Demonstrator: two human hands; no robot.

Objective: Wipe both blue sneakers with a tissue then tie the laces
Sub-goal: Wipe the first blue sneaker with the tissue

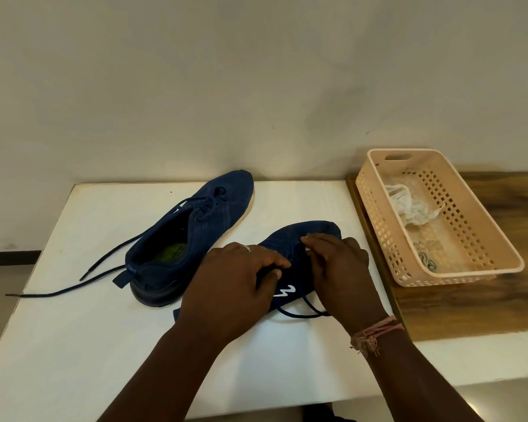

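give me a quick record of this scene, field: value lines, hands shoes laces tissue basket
left hand: left hand grips the near sneaker
right hand: right hand pinches the near sneaker's lace
far sneaker: far sneaker lies on the white table, untouched
far laces: loose laces trail left across the table, untied
tissue: crumpled tissue lies inside the basket
basket: peach basket sits on the wooden surface right of the table
stage: tying near sneaker; far one not yet tied

Two blue sneakers [195, 226] (far one unlaced), crumpled tissue [409, 205] basketed.
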